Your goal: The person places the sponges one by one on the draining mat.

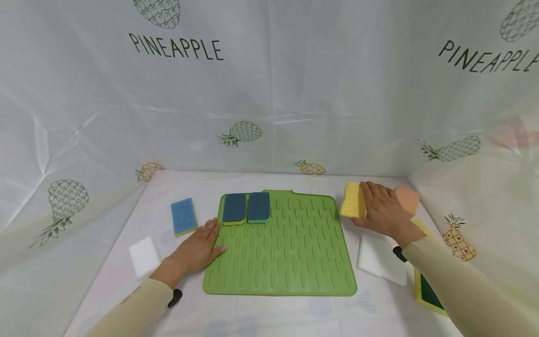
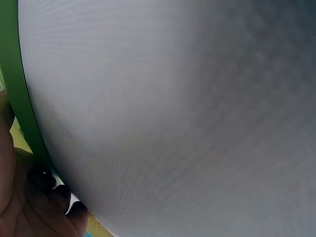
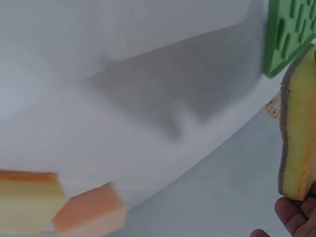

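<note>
My right hand [image 1: 385,209] grips a yellow sponge [image 1: 353,200] above the table, just past the right edge of a green ridged mat [image 1: 294,262]. In the right wrist view that sponge [image 3: 297,138] shows a greyish scouring layer along one side, with fingertips [image 3: 290,215] at its lower end. My left hand [image 1: 194,252] rests on the mat's left edge, fingers extended. Two sponges with dark blue tops, one yellow-edged [image 1: 234,207] and one teal-edged [image 1: 258,206], lie side by side at the mat's back left. The left wrist view shows mostly tabletop.
Left of the mat lie a blue sponge [image 1: 184,216] and a white block [image 1: 144,257]. On the right are white pads [image 1: 381,260], a peach sponge [image 1: 407,200] and a yellow-edged dark green piece [image 1: 430,292] partly under the forearm. Pineapple-print sheeting [image 1: 328,93] walls the table.
</note>
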`<state>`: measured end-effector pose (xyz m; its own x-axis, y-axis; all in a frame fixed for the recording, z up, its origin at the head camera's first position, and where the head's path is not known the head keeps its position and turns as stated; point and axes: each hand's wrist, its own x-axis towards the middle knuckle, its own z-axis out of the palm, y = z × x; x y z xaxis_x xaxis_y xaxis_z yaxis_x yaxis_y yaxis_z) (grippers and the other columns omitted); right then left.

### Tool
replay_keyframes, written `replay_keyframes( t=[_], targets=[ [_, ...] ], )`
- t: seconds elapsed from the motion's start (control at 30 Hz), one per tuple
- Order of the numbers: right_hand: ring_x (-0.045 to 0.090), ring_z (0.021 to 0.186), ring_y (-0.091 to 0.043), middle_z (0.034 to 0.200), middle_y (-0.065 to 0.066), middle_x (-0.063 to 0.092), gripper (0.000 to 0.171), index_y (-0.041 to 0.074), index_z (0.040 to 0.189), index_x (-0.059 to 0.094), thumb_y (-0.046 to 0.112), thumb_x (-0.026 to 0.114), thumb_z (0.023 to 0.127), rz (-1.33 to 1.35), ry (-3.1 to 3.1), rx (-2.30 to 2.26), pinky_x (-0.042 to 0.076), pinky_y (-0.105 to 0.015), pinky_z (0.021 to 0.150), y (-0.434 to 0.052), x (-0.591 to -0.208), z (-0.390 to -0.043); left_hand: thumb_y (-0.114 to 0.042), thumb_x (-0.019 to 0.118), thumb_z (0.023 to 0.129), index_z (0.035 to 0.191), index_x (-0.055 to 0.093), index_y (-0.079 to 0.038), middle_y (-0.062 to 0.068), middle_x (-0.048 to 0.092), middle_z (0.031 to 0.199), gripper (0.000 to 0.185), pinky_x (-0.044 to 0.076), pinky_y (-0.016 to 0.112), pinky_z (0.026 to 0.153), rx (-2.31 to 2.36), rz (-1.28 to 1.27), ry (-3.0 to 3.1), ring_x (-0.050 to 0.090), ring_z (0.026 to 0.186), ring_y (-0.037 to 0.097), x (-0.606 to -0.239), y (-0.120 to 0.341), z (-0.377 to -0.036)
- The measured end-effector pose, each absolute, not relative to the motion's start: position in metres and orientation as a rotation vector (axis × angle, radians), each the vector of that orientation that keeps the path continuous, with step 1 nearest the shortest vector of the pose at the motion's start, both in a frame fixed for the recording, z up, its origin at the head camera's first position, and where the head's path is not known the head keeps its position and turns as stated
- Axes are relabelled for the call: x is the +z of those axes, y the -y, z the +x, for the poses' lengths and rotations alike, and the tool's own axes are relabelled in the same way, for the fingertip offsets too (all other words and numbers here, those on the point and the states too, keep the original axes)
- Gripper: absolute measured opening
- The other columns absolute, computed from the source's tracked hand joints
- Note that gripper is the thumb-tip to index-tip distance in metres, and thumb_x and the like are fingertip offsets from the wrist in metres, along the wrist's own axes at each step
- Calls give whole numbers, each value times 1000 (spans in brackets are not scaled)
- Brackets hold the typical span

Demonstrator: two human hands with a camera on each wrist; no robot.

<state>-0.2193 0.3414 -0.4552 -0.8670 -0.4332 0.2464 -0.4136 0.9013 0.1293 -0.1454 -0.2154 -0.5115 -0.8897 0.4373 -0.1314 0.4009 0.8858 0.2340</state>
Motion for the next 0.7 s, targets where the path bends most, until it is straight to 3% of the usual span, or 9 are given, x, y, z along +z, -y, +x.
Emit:
replay_keyframes(
  t=[0.37,0.7],
  targets=[
    [51,133,-48,146,-30,52,111,-10,153,39,60,84,79,816,2755,-44,46,-66,107,-287,-459,-239,-46,53,111,164,27,7,27,22,172,80,29,61,127,277,650,-2881,25,159,46,-510,215,-144],
    [50,140,-45,154,-27,50,107,-7,157,39,63,76,85,977,2860,65,46,-65,110,-229,-457,-248,-46,54,110,163,29,9,29,24,171,80,30,62,126,310,691,-2889,26,158,48,-512,216,-145]
  ],
)
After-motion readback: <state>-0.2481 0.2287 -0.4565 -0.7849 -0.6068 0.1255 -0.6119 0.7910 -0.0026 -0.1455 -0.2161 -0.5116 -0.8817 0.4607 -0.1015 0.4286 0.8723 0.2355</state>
